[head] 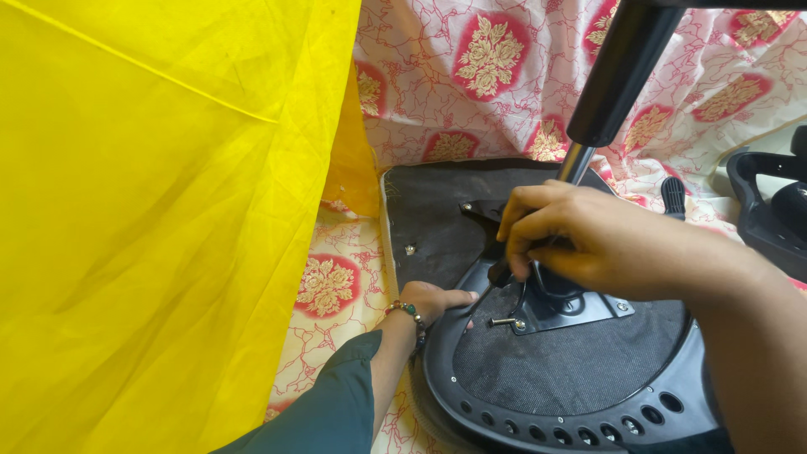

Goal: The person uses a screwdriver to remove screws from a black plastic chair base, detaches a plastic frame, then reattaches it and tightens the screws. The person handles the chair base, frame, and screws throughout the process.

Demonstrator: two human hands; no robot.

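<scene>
An upturned black office chair seat [580, 370] lies in front of me, its metal mounting plate [580, 309] in the middle and the gas cylinder [618, 71] rising from it. My right hand [588, 240] is closed around a dark-handled tool, which looks like a screwdriver [498, 275], pointing down toward a bolt [504, 321] at the plate's left corner. My left hand [433, 300], with a beaded bracelet on the wrist, rests on the seat's left rim and steadies it.
A large yellow cloth [160, 210] fills the left side. A white and red floral sheet [479, 76] covers the floor and the back. Another black chair part [773, 210] lies at the right edge. A loose bolt [410, 249] sits on the seat's dark underside.
</scene>
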